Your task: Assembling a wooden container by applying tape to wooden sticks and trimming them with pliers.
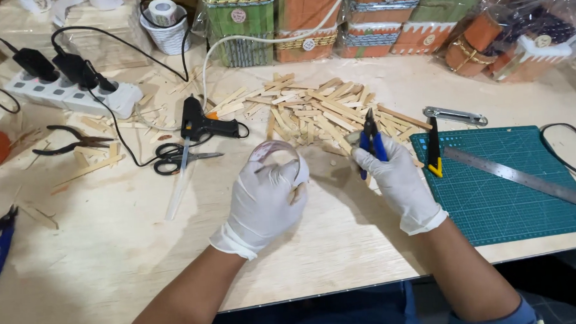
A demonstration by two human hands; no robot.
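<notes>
The fingers point(282, 175) of our left hand point(264, 199) are closed around a clear round ring point(274, 153), maybe a tape roll, and they also pinch a short wooden stick piece point(297, 193) at the lower edge of it. The fingers of our right hand point(392, 173) are wrapped tight on the blue cutting pliers point(370, 139), whose dark tip points up and away from us.

In the head view, both gloved hands are above the wooden table point(111, 267), near its middle. Just behind them lies the pile of flat wooden sticks point(318, 109). To the left we see the black glue gun point(202, 127) and the scissors point(178, 157), to the right the green cutting mat point(509, 191) with a steel ruler point(522, 178) on it.

We judge that the step in hand is trimming or fitting a stick piece against the ring. The next move seems to call for bringing the pliers tip to the piece while the left hand keeps it steady, with care that the small piece does not slip from the glove.
</notes>
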